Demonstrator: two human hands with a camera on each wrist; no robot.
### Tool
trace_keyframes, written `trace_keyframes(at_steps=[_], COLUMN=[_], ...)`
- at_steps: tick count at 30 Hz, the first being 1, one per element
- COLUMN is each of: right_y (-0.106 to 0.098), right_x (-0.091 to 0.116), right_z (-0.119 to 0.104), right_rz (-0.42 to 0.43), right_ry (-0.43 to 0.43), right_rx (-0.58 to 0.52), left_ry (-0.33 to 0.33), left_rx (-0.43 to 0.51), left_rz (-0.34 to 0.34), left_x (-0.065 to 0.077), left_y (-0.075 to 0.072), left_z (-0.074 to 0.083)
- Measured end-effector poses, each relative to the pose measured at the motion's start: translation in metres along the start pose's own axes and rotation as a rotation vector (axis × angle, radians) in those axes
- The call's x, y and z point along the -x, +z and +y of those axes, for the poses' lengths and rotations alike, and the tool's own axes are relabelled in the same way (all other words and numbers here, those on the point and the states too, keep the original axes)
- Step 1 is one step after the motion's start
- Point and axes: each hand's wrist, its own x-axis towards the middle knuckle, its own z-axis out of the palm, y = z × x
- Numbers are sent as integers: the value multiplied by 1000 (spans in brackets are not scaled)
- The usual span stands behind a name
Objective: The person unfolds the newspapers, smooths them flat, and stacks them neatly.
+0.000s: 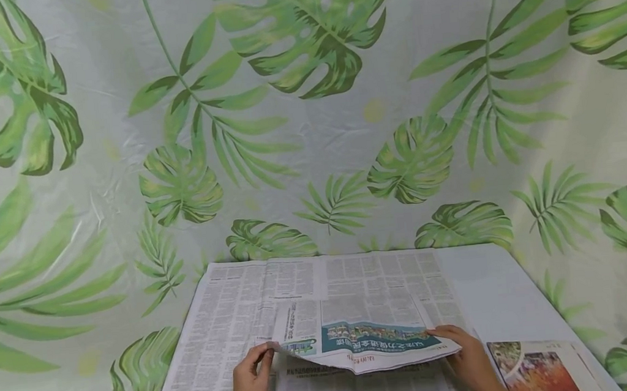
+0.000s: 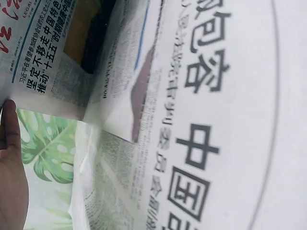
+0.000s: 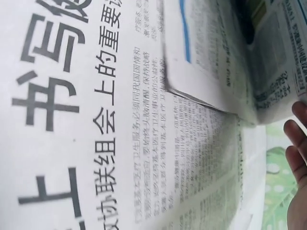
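Note:
A folded newspaper with a teal picture band is held a little above the table, its near edge sagging in the middle. My left hand pinches its left corner between thumb and fingers. At the opposite edge, my right hand grips the paper, with part of that hand hidden behind the sheet. The left wrist view has the left hand at the far left, touching the raised sheet. Fingers of the right hand show at the right side of the right wrist view, by the sheet's edge.
More newspaper sheets lie spread under the held one, covering the left and middle of the white table. A colourful printed page lies at the near right. Behind hangs a leaf-patterned curtain.

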Motion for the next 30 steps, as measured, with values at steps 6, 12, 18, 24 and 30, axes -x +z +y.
trace_keyframes(at_steps=[6, 12, 18, 24, 30], right_y=[-12, -22, -31, -39, -43], right_x=[2, 5, 5, 1, -3], right_z=[-11, -21, -30, -40, -45], right_rz=[-55, -63, -73, -97, -90], right_ry=[84, 97, 104, 161, 166], right_rx=[3, -16, -40, -39, -14], left_ry=[58, 170, 262, 264, 242], left_rx=[-84, -79, -87, -32, 60], left_rz=[83, 110, 131, 143, 125], left_x=[-2, -5, -7, -11, -15], left_y=[-4, -11, -17, -17, -13], left_z=[16, 30, 43, 52, 56])
